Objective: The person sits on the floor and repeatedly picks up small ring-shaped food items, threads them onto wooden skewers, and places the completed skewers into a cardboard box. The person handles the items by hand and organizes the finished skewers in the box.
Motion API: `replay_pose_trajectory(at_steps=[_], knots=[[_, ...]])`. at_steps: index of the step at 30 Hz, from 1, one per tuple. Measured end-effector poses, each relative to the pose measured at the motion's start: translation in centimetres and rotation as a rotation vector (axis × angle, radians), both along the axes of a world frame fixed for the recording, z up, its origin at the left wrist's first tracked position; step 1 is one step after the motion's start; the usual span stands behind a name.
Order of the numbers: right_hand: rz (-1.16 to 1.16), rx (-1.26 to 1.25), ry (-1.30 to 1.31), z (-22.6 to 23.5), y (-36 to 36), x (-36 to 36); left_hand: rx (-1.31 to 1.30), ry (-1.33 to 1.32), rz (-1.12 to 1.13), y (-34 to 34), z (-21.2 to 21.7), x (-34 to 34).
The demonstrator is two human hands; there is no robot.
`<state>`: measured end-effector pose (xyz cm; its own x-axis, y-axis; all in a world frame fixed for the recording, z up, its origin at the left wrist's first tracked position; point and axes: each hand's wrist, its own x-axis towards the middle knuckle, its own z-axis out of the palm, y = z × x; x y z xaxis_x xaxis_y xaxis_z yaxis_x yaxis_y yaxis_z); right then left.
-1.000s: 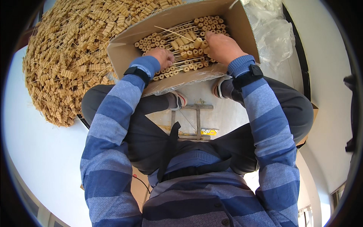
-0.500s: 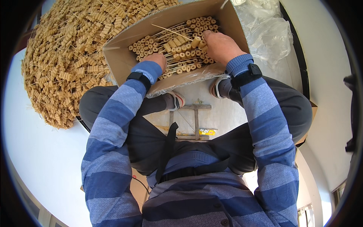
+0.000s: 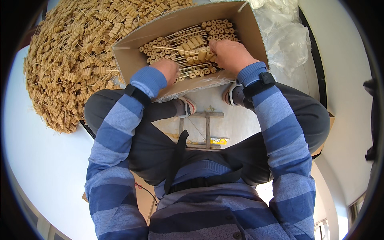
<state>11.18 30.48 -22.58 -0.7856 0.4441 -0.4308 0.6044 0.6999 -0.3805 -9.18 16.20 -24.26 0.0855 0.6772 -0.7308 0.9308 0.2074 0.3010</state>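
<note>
A cardboard box (image 3: 134, 42) stands tilted in front of me, holding layers of skewers (image 3: 192, 43), thin sticks threaded with tan hollow rolls. Inside its right half, my right hand (image 3: 232, 56) is closed, thumb and fingers pinching the roll end of a skewer (image 3: 203, 54). That skewer's bare stick points left, above the others. At the box's near left, my left hand (image 3: 168, 70) is curled low beside the stick ends; its fingertips are hidden, so what it grips does not show.
A big heap of similar skewers (image 3: 76, 68) rises left of the box. Clear plastic sheeting (image 3: 286, 40) lies to the right. A small wooden frame (image 3: 208, 130) and a yellow packet (image 3: 219, 141) are on the floor between my legs. My shoes (image 3: 187, 106) are close to the box.
My right hand has shifted slightly left and down with the pinched skewer, whose stick now lies flatter. The left hand has moved slightly toward me. The box appears slightly farther right.
</note>
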Motion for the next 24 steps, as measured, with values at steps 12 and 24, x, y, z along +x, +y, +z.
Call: replay_pose_trajectory(at_steps=[12,24], knots=[[0.216,0.107,-0.012,-3.4,-3.2,-1.4,0.324,-0.089,0.333,0.7,6.8,-4.6],[0.267,0.100,-0.045,-3.3,-3.0,-2.1,0.224,-0.033,0.353,0.6,5.4,-6.0]])
